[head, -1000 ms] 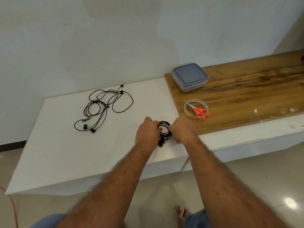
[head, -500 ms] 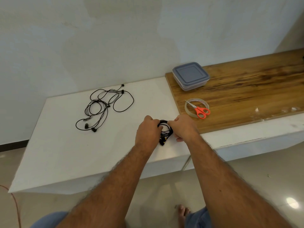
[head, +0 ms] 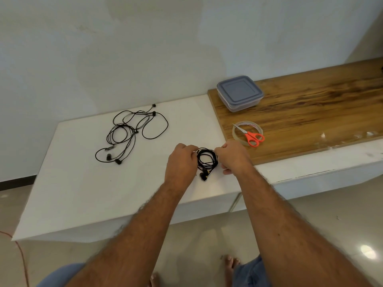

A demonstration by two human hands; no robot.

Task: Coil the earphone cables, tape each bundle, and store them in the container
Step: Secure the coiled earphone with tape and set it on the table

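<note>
Pinched between left hand and right hand: coiled earphone bundle, low over the white table, fingertips hidden behind knuckles and loops, earbuds dangling beneath. Left of the bundle, well apart: loose tangled earphones. Right of the bundle, on the wooden board: tape roll under orange scissors; beyond, lidded container.

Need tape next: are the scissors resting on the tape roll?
Touching. The head view shows the scissors lying across the tape roll, blades over its ring and orange handles overlapping its near edge.
</note>
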